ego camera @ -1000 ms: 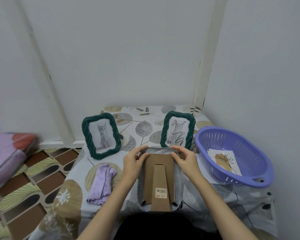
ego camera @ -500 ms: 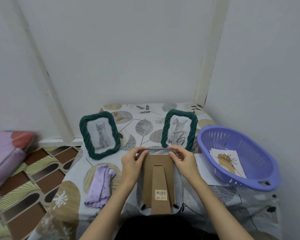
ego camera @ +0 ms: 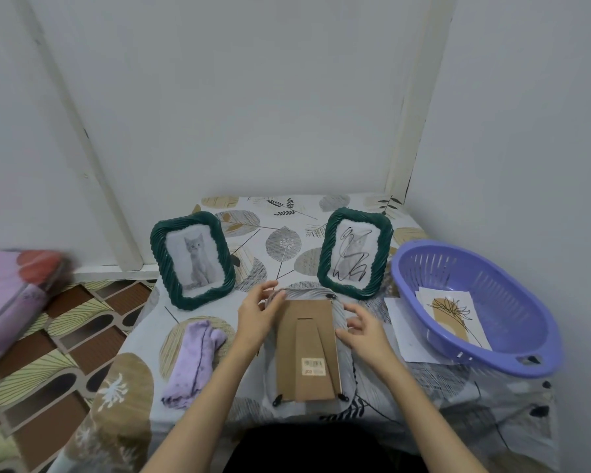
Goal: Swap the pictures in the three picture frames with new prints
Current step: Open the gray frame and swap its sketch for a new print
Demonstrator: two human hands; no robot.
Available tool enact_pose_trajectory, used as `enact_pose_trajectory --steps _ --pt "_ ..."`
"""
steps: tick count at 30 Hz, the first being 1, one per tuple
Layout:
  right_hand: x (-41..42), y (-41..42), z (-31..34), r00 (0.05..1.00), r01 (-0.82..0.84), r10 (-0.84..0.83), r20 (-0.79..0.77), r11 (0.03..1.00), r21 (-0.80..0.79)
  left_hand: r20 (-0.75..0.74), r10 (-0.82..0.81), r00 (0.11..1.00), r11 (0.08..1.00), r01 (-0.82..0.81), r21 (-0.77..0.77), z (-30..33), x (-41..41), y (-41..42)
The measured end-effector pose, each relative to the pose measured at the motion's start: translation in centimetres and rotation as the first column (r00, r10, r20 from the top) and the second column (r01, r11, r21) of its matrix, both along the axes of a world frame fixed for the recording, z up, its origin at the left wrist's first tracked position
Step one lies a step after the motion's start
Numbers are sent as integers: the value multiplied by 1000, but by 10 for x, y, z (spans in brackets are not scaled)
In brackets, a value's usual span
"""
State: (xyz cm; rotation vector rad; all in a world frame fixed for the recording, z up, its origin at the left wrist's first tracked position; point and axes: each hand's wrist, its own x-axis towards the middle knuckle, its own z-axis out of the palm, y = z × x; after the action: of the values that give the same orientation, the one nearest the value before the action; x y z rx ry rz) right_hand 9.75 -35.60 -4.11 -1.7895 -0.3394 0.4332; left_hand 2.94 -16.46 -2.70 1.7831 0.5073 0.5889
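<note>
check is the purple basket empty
No, the purple basket holds a print with a plant drawing.

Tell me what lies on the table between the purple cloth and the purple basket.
In the head view, the face-down frame lies between the purple cloth and the purple basket, with the left hand and right hand at its sides.
</note>
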Motion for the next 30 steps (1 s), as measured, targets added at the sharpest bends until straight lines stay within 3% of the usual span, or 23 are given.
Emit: enact_pose_trajectory --steps 4,9,11,14,17,20,22,24,26,30 --pt "5 14 -11 994 96 -89 71 989 -113 -300 -197 933 970 230 78 -9 -13 4" --pt "-1 21 -9 967 115 -43 249 953 -281 -514 -102 852 823 362 437 -32 -28 10" --pt "-3 21 -5 963 93 -9 271 950 -297 -568 -45 822 766 393 509 -37 -30 13" --pt "-5 12 -5 945 53 76 319 925 -377 -508 -70 859 792 358 495 -38 -37 11" --pt "-10 -5 -8 901 13 178 396 901 -435 -354 -236 905 874 357 329 -37 -51 5" --pt "-20 -23 1 901 -140 290 322 898 -418 -397 -380 836 820 502 273 -37 -67 3" --pt "-23 -32 3 880 -265 410 240 843 -468 -455 -400 796 755 567 328 -38 -73 5" --pt "-28 -37 4 845 -347 507 172 763 -546 -442 -395 806 747 561 357 -39 -77 4" --pt "-32 -37 1 835 -323 517 187 736 -595 -396 -401 826 787 532 314 -39 -80 1" --pt "-39 -37 -3 847 -190 417 330 817 -544 -355 -380 854 823 487 292 -40 -81 -6"
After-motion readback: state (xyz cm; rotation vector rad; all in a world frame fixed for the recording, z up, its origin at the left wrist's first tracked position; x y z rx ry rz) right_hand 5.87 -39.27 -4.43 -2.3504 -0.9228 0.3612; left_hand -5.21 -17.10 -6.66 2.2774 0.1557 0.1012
